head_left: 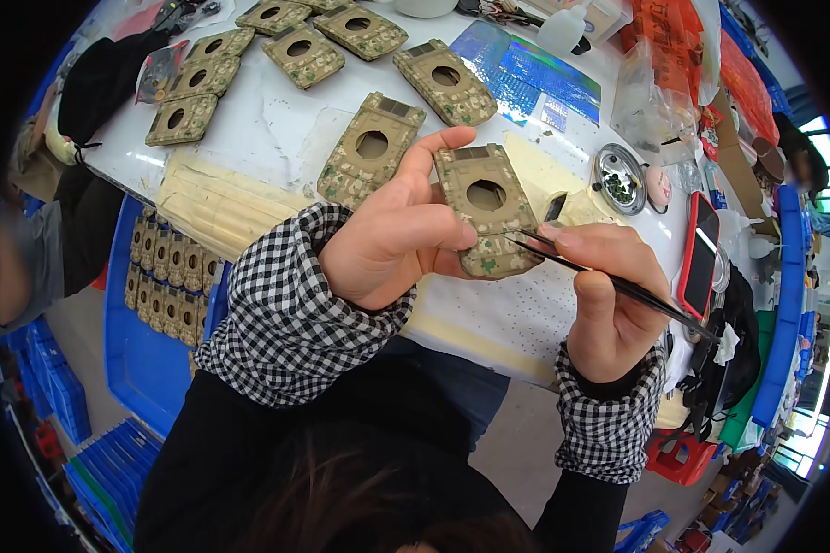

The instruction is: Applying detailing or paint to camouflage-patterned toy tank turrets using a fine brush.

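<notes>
My left hand (371, 247) grips a camouflage-painted toy tank hull (510, 213), its thumb along one side and its index finger stretched out beyond. The hull has a round opening in its top and is held tilted above the table. Black tweezers (633, 289) are pinched in my right hand (610, 300). Their tips touch or hover just over the hull's near end; whether they grip a tiny part I cannot tell. Right behind my left hand lies another hull (352, 164) of the same kind, and a longer one (431, 66) is beyond it.
More camouflage hulls (304, 64) lie at the far left. A round dish (607, 195) of small dark green bits and a red-cased phone (700, 254) are on the right. Shiny blue sheets (537, 76) lie at the back. Below the table's left edge, a blue crate (139, 355) contains many hulls.
</notes>
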The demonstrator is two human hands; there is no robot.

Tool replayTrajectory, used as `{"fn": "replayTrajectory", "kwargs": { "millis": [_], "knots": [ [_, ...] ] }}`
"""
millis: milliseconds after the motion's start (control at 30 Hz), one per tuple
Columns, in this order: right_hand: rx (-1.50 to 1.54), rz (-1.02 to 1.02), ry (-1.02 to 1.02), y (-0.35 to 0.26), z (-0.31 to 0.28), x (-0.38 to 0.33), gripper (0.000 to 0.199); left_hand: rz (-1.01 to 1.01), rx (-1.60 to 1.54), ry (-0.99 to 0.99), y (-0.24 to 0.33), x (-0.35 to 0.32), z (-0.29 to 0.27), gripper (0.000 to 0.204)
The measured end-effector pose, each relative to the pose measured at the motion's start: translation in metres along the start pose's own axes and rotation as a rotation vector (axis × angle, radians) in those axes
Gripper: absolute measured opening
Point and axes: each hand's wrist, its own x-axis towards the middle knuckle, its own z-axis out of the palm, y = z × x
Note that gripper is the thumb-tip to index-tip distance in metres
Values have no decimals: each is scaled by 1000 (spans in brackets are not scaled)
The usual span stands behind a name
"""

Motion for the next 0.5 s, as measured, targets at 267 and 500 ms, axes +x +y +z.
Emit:
{"fn": "replayTrajectory", "kwargs": {
  "millis": [267, 500],
  "knots": [
    [24, 10, -8, 0, 0, 0, 16, -5, 9, 17, 0, 1, 0, 80],
    [19, 3, -12, -1, 0, 0, 17, -4, -1, 9, 0, 0, 0, 80]
  ]
}}
